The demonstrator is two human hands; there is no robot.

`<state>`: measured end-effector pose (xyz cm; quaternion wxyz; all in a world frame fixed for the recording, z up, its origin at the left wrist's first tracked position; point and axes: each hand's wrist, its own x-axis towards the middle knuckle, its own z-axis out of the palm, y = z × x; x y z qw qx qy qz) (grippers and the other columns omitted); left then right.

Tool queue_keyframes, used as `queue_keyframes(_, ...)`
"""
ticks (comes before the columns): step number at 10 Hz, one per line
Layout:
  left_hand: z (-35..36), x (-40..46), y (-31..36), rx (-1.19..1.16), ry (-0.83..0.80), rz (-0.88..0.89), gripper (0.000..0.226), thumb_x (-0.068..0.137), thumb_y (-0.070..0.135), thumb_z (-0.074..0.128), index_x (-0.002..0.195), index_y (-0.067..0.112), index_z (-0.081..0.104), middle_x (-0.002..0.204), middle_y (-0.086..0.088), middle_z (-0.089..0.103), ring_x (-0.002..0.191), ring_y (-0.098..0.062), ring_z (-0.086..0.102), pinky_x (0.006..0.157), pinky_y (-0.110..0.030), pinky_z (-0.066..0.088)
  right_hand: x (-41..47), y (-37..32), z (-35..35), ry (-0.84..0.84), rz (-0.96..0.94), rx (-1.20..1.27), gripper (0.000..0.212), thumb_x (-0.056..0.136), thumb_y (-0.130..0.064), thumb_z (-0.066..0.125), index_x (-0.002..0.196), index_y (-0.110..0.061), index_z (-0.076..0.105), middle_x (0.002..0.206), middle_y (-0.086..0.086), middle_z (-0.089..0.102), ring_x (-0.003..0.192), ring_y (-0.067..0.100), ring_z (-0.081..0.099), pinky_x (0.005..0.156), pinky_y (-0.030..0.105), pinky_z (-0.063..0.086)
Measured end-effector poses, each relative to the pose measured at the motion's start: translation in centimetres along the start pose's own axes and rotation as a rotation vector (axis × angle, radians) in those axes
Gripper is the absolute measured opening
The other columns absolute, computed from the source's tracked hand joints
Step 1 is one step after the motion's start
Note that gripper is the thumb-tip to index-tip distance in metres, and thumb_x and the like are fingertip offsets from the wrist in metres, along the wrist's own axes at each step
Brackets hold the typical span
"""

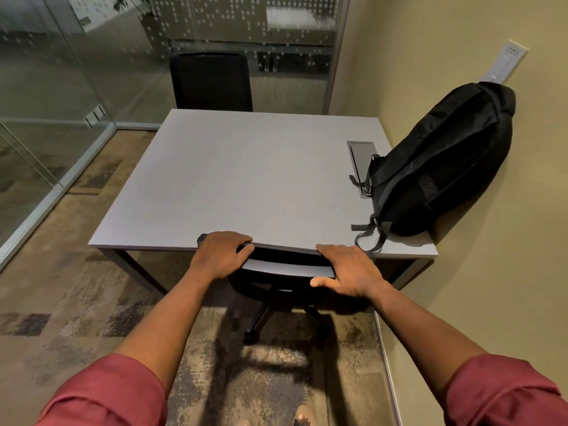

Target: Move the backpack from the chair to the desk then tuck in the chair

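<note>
**Rolled red sleeves, bare forearms**

The person wears a muted brick-red shirt. The left sleeve [104, 392] and right sleeve [504, 392] are pushed up near the elbow, bunching into soft folds, and leave both forearms bare. The left hand [219, 256] and right hand [347, 270] carry no rings, watch or gloves. Light-coloured shoe tips [302, 416] show at the bottom edge.

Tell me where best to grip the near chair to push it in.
Grip the near chair by its backrest's top edge, from behind, left hand and right hand apart. That wide, level edge faces you and meets the desk edge.
</note>
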<state>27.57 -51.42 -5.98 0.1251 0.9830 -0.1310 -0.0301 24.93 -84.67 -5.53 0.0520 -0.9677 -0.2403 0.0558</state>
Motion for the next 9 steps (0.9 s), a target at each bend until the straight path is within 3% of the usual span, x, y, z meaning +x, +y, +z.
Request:
queue_keyframes(1, 0.2, 0.0, 0.5, 0.013, -0.065, -0.054, 0.062, 0.098, 0.062, 0.03, 0.141, 0.026, 0.055, 0.146, 0.0, 0.056, 0.142, -0.02, 0.041, 0.122, -0.045, 0.019, -0.1, -0.1, -0.1, 0.006, -0.007, 0.02, 0.099, 0.078, -0.091, 0.024, 0.146, -0.021, 0.04, 0.142, 0.004, 0.056, 0.126, 0.027, 0.053, 0.106, 0.045, 0.04)
queue_keyframes(2, 0.6, -0.1, 1.7, -0.019, -0.088, -0.049, 0.063, 0.099, 0.063, 0.031, 0.146, 0.025, 0.049, 0.153, 0.002, 0.048, 0.151, -0.018, 0.026, 0.125, -0.046, 0.005, -0.3, -0.3, -0.2, 0.027, 0.0, 0.051, 0.092, 0.083, -0.085, 0.023, 0.148, -0.022, 0.038, 0.145, 0.004, 0.053, 0.131, 0.025, 0.049, 0.109, 0.044, 0.035)
queue_keyframes(3, 1.3, -0.5, 3.6, -0.041, -0.071, -0.002, 0.065, 0.099, 0.063, 0.027, 0.148, 0.024, 0.046, 0.155, 0.003, 0.046, 0.152, -0.018, 0.023, 0.126, -0.046, 0.002, -0.3, -1.6, 0.3, 0.06, 0.065, 0.054, 0.08, 0.09, -0.076, 0.023, 0.148, -0.023, 0.036, 0.144, 0.003, 0.052, 0.133, 0.023, 0.045, 0.113, 0.044, 0.028)
queue_keyframes(5, 0.7, -0.6, 3.8, -0.01, -0.129, 0.007, 0.064, 0.102, 0.057, 0.025, 0.153, 0.021, 0.037, 0.161, -0.001, 0.035, 0.154, -0.02, 0.015, 0.126, -0.047, 0.001, 0.1, -3.9, 0.4, 0.05, 0.221, 0.094, 0.076, 0.093, -0.072, 0.023, 0.15, -0.022, 0.032, 0.153, 0.001, 0.043, 0.143, 0.021, 0.034, 0.118, 0.047, 0.017)
queue_keyframes(9, -6.4, 2.1, 4.1, 0.062, 0.037, 0.046, 0.067, 0.103, 0.054, 0.024, 0.16, 0.019, 0.015, 0.17, -0.002, 0.006, 0.156, -0.02, -0.002, 0.126, -0.044, -0.003, 3.4, -6.4, -7.3, 0.27, 0.289, 0.022, 0.074, 0.097, -0.064, 0.03, 0.152, -0.014, 0.024, 0.153, 0.006, 0.037, 0.139, 0.027, 0.034, 0.115, 0.046, 0.025)
